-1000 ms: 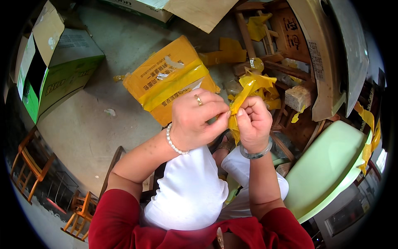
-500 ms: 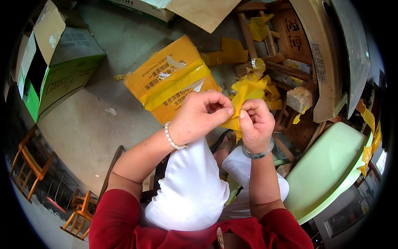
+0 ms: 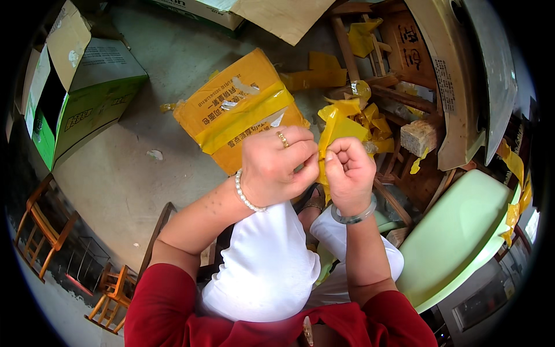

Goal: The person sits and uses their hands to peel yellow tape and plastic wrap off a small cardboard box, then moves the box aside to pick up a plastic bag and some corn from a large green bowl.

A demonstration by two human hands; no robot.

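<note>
A crumpled piece of yellow tape [image 3: 341,128] is pinched between my two hands, over my knees. My left hand [image 3: 277,162], with a ring and a bead bracelet, has its fingers closed at the tape's left edge. My right hand [image 3: 351,173], with a bangle at the wrist, pinches it between thumb and bent index finger. Behind my hands a yellow cardboard box [image 3: 230,104], banded with yellow tape, lies on the floor. More crumpled yellow tape [image 3: 380,132] is heaped just right of it.
An open green-and-white box [image 3: 95,101] stands at left. Cardboard [image 3: 277,17] lies at the top. Wooden stools [image 3: 404,46], a wood block [image 3: 417,139] and a large panel [image 3: 448,92] are at right. A pale green basin [image 3: 448,231] sits beside my right arm; wooden chairs [image 3: 40,237] stand lower left.
My left hand dipped and turned, then came back up with fingers more curled. My right hand has shifted slightly leftward, and the tape between them has changed shape.
</note>
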